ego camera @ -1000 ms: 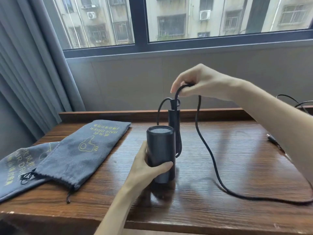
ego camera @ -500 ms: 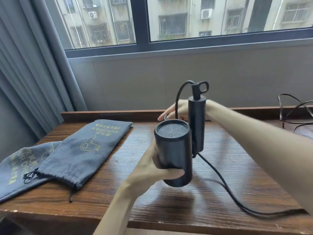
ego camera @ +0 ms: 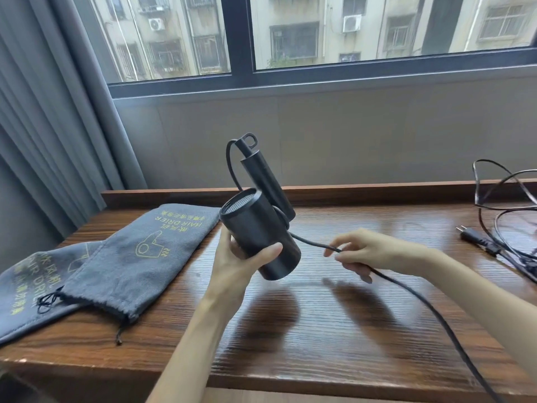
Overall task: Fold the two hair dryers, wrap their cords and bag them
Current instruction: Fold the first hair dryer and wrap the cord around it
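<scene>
One dryer [ego camera: 259, 239], two bags [ego camera: 139, 257] [ego camera: 26, 289], two cords [ego camera: 412, 298] [ego camera: 494, 199].

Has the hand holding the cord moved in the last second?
Yes. The right hand has dropped from level with the grey wall to low over the table, pinching the cord.

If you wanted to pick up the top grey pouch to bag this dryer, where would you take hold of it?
Probably at its gathered mouth, near the drawstring. The top grey pouch lies flat on the table with that open end pointing toward the near edge, so come from the near side and pinch the hem. Its far end lies close behind the hair dryer gripped in the left hand.
</scene>
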### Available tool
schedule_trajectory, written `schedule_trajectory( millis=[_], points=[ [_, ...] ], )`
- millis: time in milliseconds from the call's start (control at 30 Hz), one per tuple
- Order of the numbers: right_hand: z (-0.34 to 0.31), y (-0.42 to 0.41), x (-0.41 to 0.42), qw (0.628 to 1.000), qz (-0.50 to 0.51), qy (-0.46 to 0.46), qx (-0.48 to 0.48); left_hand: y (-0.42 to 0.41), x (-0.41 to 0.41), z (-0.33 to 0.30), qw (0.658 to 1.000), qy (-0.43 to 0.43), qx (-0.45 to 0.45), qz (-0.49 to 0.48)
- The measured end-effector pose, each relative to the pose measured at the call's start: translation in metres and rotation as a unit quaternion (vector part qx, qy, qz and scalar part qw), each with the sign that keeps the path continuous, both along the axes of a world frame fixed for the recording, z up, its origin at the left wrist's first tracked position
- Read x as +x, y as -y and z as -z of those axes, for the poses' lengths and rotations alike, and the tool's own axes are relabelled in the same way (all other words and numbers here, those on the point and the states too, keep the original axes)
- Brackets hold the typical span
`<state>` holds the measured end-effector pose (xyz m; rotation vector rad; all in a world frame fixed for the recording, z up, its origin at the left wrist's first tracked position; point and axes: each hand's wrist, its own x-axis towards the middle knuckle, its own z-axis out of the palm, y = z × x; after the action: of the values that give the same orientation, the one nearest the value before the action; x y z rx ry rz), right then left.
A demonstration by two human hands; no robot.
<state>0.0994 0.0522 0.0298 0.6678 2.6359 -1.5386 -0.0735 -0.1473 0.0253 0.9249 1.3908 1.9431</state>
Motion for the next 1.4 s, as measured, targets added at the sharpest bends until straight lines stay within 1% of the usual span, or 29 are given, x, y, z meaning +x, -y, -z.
schedule_trajectory(
  millis=[100,167,300,367,400,433,500,567,633,700,800,933,1000,1100,1167,1233,1333,1367,1400],
  points=[
    [-0.006,-0.005,0.02,0.995,0.027,-0.005,-0.092,-0.001,-0.001,0.003,0.999,-0.008,-0.007,-0.035],
    [-0.014,-0.006,0.029,0.992,0.019,0.024,-0.119,-0.001,0.001,0.003,0.999,-0.019,-0.016,-0.041],
    [-0.033,-0.006,0.042,0.989,-0.029,0.12,-0.087,-0.003,0.005,0.004,0.996,-0.054,-0.039,-0.054],
    [-0.045,-0.006,0.05,0.987,-0.046,0.146,-0.048,-0.002,-0.001,0.005,0.994,-0.069,-0.048,-0.074],
    [-0.053,-0.006,0.053,0.99,-0.043,0.135,-0.017,-0.001,-0.003,0.005,0.992,-0.081,-0.055,-0.081],
    [-0.062,-0.007,0.054,0.994,-0.032,0.105,0.017,0.001,-0.006,0.005,0.99,-0.093,-0.061,-0.086],
    [-0.082,-0.008,0.051,0.997,0.0,0.014,0.074,0.003,-0.008,0.005,0.987,-0.119,-0.074,-0.081],
    [-0.103,-0.007,0.045,0.995,0.02,-0.066,0.077,0.003,-0.008,0.005,0.983,-0.145,-0.087,-0.064],
    [-0.119,-0.003,0.036,0.991,0.006,-0.116,0.074,0.002,-0.007,0.003,0.977,-0.18,-0.105,-0.045],
    [-0.134,0.001,0.023,0.984,-0.022,-0.143,0.101,0.001,-0.005,0.0,0.97,-0.209,-0.125,-0.025],
    [-0.156,0.004,0.0,0.973,-0.055,-0.17,0.143,0.002,-0.002,-0.003,0.962,-0.23,-0.144,0.015],
    [-0.175,-0.001,-0.039,0.967,-0.056,-0.188,0.161,0.005,0.006,-0.009,0.951,-0.261,-0.15,0.071],
    [-0.174,-0.005,-0.058,0.972,-0.064,-0.167,0.152,0.006,0.01,-0.012,0.943,-0.283,-0.148,0.094],
    [-0.159,-0.015,-0.084,0.985,-0.087,-0.115,0.092,0.007,0.015,-0.017,0.932,-0.312,-0.145,0.118],
    [-0.137,-0.021,-0.099,0.989,-0.092,-0.099,0.058,0.008,0.018,-0.019,0.929,-0.318,-0.139,0.126],
    [-0.109,-0.022,-0.108,0.992,-0.078,-0.083,0.061,0.009,0.021,-0.021,0.932,-0.315,-0.131,0.126],
    [-0.062,-0.018,-0.106,0.991,-0.063,-0.063,0.104,0.009,0.022,-0.022,0.935,-0.312,-0.123,0.112],
    [-0.048,-0.016,-0.101,0.992,-0.041,-0.075,0.093,0.009,0.021,-0.022,0.938,-0.308,-0.121,0.106],
    [-0.034,-0.015,-0.094,0.994,-0.007,-0.091,0.053,0.009,0.02,-0.021,0.941,-0.301,-0.119,0.099]
  ],
)
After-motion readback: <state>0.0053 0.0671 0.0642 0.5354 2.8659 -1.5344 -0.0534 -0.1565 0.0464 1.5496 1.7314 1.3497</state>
